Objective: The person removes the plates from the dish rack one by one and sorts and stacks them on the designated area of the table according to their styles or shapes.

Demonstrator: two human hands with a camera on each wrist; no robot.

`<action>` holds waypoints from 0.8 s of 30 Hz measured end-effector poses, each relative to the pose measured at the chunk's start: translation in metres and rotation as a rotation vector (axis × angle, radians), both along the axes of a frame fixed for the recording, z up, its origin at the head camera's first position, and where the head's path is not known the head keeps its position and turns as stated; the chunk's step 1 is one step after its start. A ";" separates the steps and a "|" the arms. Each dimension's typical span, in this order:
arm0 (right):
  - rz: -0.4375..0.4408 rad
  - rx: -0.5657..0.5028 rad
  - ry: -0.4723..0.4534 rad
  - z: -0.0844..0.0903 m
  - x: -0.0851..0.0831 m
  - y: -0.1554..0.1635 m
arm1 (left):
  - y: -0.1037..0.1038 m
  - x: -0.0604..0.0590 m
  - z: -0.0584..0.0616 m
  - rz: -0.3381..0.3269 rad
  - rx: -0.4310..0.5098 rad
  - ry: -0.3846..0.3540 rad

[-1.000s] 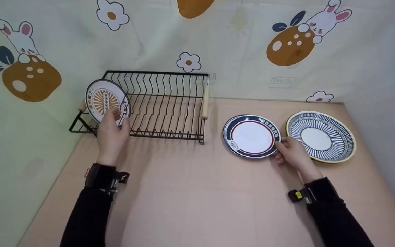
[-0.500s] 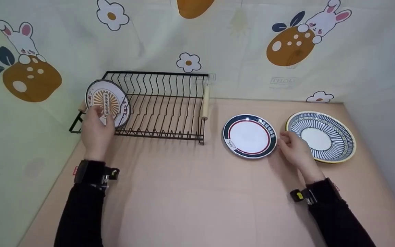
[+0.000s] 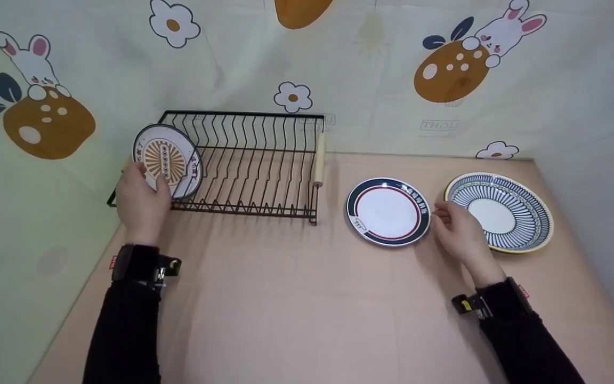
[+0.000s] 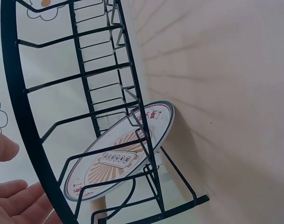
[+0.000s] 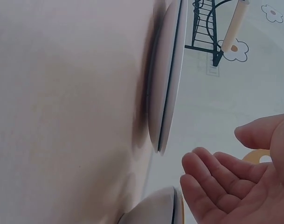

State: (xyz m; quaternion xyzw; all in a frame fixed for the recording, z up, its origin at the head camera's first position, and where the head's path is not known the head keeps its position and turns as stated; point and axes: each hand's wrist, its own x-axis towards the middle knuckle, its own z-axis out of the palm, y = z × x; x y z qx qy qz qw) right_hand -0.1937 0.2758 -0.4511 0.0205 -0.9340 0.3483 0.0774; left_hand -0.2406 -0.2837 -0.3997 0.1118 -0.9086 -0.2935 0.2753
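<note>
A white plate with an orange sunburst [image 3: 164, 154] leans upright in the left end of a black wire dish rack [image 3: 264, 213]. My left hand [image 3: 144, 200] is in front of it at the rack's left side, thumb and fingers apart and holding nothing; the left wrist view shows loose fingertips [image 4: 20, 200] beside the rack's frame. On the table lies a plate with a dark blue band and red ring [image 3: 389, 213]. Just right of its rim is my right hand [image 3: 459, 232], fingers loosely bent with nothing in them. It partly covers a deep plate with blue stripes and a yellow rim [image 3: 499, 213].
The rack has wooden handles, the right one [image 3: 320, 160] facing the blue-banded plate. A patterned cloth [image 3: 360, 80] with rabbits and flowers hangs behind and at both sides of the table [image 3: 307, 298].
My left hand has moved left and slightly down, off the front of the sunburst plate. The right hand has let go of the blue-banded plate, which now lies flatter.
</note>
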 end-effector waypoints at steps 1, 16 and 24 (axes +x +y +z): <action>0.000 0.006 0.016 0.000 0.000 0.000 | -0.001 -0.001 0.000 0.003 -0.003 0.006; -0.001 0.074 0.211 -0.003 0.003 0.002 | -0.013 -0.009 0.001 0.044 0.020 -0.093; 0.023 0.091 0.205 -0.004 0.003 0.003 | -0.017 -0.012 0.001 0.049 0.013 -0.116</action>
